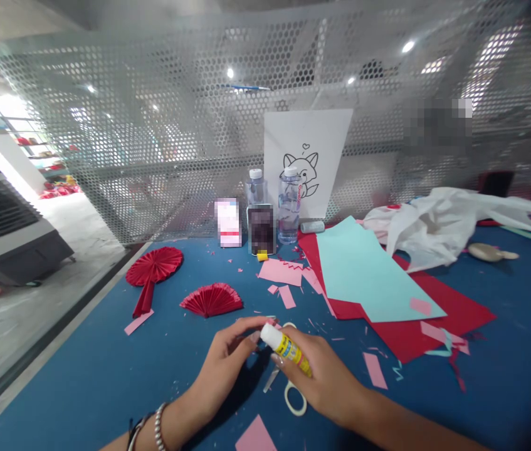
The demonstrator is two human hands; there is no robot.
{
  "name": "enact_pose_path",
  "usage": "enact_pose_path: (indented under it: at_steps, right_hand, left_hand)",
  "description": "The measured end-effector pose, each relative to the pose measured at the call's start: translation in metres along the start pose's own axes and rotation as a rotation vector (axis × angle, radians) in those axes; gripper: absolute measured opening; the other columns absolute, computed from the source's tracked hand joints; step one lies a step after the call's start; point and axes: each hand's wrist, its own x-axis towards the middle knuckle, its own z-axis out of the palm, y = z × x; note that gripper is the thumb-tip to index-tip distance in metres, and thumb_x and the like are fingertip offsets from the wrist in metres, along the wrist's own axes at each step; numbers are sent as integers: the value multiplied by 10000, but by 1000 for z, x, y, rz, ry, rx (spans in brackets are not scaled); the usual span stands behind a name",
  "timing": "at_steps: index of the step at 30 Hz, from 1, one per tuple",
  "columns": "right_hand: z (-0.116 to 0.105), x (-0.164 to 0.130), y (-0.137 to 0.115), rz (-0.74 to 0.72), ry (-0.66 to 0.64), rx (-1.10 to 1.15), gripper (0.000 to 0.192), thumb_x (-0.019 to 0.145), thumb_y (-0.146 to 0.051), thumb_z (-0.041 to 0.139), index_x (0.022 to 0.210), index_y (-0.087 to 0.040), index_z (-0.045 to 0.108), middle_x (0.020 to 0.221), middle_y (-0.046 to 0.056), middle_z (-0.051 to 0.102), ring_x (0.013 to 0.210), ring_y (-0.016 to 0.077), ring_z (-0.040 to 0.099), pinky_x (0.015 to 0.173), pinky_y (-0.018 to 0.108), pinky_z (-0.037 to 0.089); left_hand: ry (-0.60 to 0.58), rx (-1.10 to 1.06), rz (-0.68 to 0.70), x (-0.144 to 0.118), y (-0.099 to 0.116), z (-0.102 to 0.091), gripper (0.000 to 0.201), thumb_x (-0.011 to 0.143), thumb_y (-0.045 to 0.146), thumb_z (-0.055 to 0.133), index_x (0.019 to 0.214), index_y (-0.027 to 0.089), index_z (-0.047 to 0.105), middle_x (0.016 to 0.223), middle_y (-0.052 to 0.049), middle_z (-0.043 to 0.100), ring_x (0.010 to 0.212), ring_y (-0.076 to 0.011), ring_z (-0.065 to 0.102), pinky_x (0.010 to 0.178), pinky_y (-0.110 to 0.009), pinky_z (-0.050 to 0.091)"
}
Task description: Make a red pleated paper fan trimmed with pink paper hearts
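Right grip clasps cylindrical glue stick, left hand touching

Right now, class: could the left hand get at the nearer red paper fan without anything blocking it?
Probably yes. The left hand is at the glue stick cap, and the fan lies just beyond it on the blue mat. Only small paper scraps lie between them; the scissors lie under the hands, off that path.
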Motion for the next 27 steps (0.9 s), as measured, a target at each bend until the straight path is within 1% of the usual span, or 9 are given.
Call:
enact_pose_path:
  at_steps: [3,8,10,13,18,21,25,27]
  right_hand:
    - [-1,0,-2,5,7,5,391,835,-289,490,1210,-180,508,966,64,646,816,181,591,712,280,428]
    - [-3,1,-4,-6,-5,74,330,847,-291,479,1156,-199,549,851,25,649,716,150,578,640,249,419]
    - [-4,1,-4,-10,1,81,324,850,-300,475,1147,-203,559,839,25,647,715,152,576,627,247,415]
    - [-4,1,-3,-1,10,60,335,855,-316,463,1153,-201,562,875,46,653,752,171,582,649,262,420]
    - [-3,-2,-2,23,37,10,370,849,-340,464,1174,-188,556,960,79,650,847,205,577,749,311,425]
    - [-2,-2,0,38,26,8,376,852,-348,452,1174,-184,557,960,86,648,850,211,575,756,327,427]
    - [-1,-3,2,90,28,7,444,834,-376,475,1213,-151,527,1055,121,618,940,243,549,822,370,408]
    - [-3,-3,2,70,-11,21,439,833,-386,479,1201,-151,534,1026,116,624,908,234,554,803,361,415]
  left_hand:
    - [-8,-4,23,-1,0,-1,233,833,261,536,1027,197,649,1015,-46,645,925,-174,540,830,-255,388]
    - [-15,-14,28,0,-2,-2,221,834,267,542,1023,209,641,973,-26,641,898,-162,542,791,-231,399]
    - [-14,-24,31,0,-3,-2,210,832,260,547,1015,214,641,960,-21,640,898,-160,544,786,-224,403]
    - [-14,-21,48,1,-3,-2,206,835,261,549,1014,216,640,969,-24,642,908,-162,549,809,-228,405]
    - [-18,-7,72,1,-2,-2,204,839,275,547,1012,215,637,1014,-38,644,961,-177,553,846,-247,408]
    - [-23,-3,81,0,-1,-2,202,839,276,548,1009,213,635,1027,-43,640,973,-181,554,854,-255,409]
    - [-7,-25,92,0,0,-1,183,834,273,554,970,196,649,1044,-52,630,992,-187,546,858,-259,404]
    - [0,-53,77,0,0,0,178,838,281,548,932,176,658,1036,-63,631,966,-185,549,827,-254,412]
